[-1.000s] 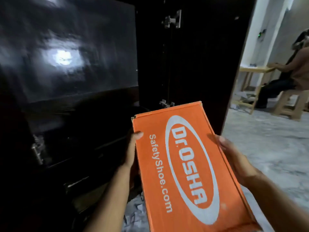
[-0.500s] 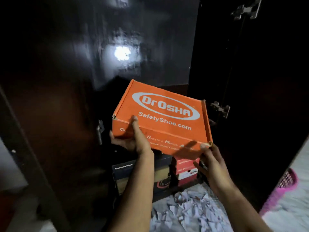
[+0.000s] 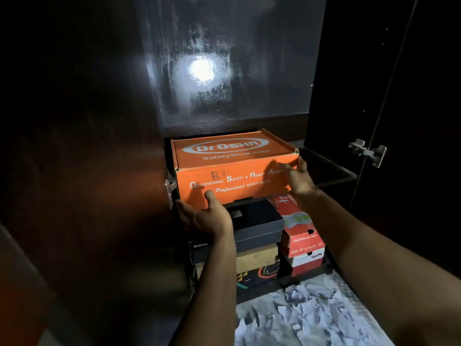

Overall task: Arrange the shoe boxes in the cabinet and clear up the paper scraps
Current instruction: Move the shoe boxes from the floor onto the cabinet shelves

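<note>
Dark cabinet [image 3: 82,171], door panel at 9 o'clock, hinge [image 3: 170,186] just left of the orange box. Left hand [image 3: 205,216] at 6 o'clock of the orange shoe box [image 3: 234,176], palm up under its lower front edge, fingers stretched out nearly straight, thumb raised against the front face; supporting, not clasping. Orange shoe box inside the cabinet opening, lid up, resting on top of the black shoe box [image 3: 257,224]. Under that, a tan box [image 3: 257,258] and a dark patterned box [image 3: 259,273], stacked. At 3 o'clock of the black box, a stack of red shoe boxes [image 3: 299,233]. Right hand [image 3: 298,177] at 3 o'clock of the orange box, fingers straight, pressed flat on its front right corner. Second hinge [image 3: 368,152] far right. Paper scraps [image 3: 311,318] strewn on the floor at 6 o'clock, below the stacks.
</note>
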{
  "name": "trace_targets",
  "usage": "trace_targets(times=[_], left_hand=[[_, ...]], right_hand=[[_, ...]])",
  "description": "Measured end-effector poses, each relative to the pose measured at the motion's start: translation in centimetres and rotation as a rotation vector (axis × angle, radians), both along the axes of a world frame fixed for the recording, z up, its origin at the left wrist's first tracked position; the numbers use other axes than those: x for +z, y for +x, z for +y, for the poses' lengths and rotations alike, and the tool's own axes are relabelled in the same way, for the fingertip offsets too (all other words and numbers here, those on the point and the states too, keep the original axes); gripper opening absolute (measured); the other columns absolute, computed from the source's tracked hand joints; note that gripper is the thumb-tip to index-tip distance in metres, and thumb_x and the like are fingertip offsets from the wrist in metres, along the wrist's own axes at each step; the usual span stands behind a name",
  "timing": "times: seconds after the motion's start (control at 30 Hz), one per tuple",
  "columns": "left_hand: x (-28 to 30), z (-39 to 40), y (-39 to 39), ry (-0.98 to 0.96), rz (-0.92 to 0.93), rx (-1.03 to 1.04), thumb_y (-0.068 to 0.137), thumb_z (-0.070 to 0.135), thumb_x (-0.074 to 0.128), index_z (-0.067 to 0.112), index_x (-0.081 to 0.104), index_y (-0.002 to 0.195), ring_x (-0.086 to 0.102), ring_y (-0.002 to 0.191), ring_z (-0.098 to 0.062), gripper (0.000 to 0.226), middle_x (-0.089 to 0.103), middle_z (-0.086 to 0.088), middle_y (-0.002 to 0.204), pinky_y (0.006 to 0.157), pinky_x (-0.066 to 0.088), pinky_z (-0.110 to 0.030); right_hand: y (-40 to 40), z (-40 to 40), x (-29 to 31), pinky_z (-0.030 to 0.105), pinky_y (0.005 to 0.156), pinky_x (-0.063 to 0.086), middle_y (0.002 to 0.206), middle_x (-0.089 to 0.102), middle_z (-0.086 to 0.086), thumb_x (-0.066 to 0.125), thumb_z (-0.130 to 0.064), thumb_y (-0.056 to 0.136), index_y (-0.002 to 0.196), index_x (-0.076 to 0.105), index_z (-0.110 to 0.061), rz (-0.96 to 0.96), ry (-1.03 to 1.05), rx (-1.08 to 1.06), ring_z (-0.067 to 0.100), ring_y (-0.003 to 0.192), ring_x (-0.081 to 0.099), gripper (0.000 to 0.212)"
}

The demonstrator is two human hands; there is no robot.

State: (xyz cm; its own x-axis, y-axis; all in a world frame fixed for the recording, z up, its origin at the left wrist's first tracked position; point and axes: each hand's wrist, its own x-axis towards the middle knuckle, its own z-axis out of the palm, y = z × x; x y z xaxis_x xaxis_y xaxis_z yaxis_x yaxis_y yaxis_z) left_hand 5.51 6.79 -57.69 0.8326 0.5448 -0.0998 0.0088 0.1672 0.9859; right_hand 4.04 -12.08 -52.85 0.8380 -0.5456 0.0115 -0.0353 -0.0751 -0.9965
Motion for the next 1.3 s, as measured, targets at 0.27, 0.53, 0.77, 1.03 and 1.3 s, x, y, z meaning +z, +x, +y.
trace_targets(times=[0.27, 0.53, 0.77, 1.03, 1.3], left_hand=[[-0.4, -0.3, -1.2, 0.057, -0.065, 0.06, 0.092, 0.027, 0.068, 0.017, 0.038, 0.156, 0.026, 0.151, -0.036, 0.071, 0.03, -0.017, 0.162, 0.117, 0.031, -0.047], [-2.6, -7.7, -9.2, 0.091, -0.295, -0.334, 0.083, 0.024, 0.06, 0.016, 0.066, 0.113, 0.066, 0.097, -0.025, 0.031, 0.068, -0.011, 0.11, 0.077, 0.046, -0.023], [-6.6, -18.5, -18.8, 0.11, -0.197, -0.932, 0.093, 0.009, 0.061, 0.027, 0.066, 0.087, 0.064, 0.074, -0.009, 0.02, 0.068, 0.001, 0.082, 0.072, 0.051, -0.023], [-12.6, -31.0, -34.8, 0.263, -0.067, -1.515, 0.095, 0.002, 0.06, 0.015, 0.068, 0.084, 0.06, 0.079, -0.022, 0.019, 0.063, -0.006, 0.073, 0.055, 0.042, -0.017], [-20.9, -39.3, -50.6, 0.526, 0.227, -2.008, 0.098, 0.024, 0.06, 0.023, 0.069, 0.093, 0.069, 0.081, -0.02, 0.01, 0.072, -0.005, 0.099, 0.075, 0.048, -0.031]], right_hand=[[-0.9, -1.5, -0.6, 0.049, 0.116, 0.041, 0.148, 0.053, 0.016, 0.066, -0.029, 0.099, 0.156, 0.033, -0.018, -0.049, 0.053, -0.027, 0.035, 0.136, 0.053, 0.066], [-15.9, -4.7, -3.7, 0.016, 0.069, 0.055, 0.09, 0.077, -0.008, 0.057, -0.012, 0.103, 0.111, 0.07, -0.016, 0.02, -0.184, 0.053, 0.006, 0.085, 0.074, 0.016], [-34.1, -12.1, -7.9, 0.016, 0.076, 0.054, 0.096, 0.078, 0.0, 0.068, -0.014, 0.096, 0.106, 0.076, -0.014, 0.203, -0.251, -0.125, 0.005, 0.086, 0.069, 0.013], [-56.2, -19.5, -15.7, 0.015, 0.066, 0.046, 0.096, 0.074, 0.011, 0.055, -0.005, 0.101, 0.101, 0.071, -0.004, 0.356, -0.05, -0.641, 0.014, 0.084, 0.063, 0.015], [-73.1, -22.9, -25.2, 0.039, 0.091, 0.056, 0.111, 0.072, 0.01, 0.07, -0.035, 0.086, 0.114, 0.071, -0.016, 0.584, -0.021, -1.241, 0.029, 0.104, 0.068, 0.034]])
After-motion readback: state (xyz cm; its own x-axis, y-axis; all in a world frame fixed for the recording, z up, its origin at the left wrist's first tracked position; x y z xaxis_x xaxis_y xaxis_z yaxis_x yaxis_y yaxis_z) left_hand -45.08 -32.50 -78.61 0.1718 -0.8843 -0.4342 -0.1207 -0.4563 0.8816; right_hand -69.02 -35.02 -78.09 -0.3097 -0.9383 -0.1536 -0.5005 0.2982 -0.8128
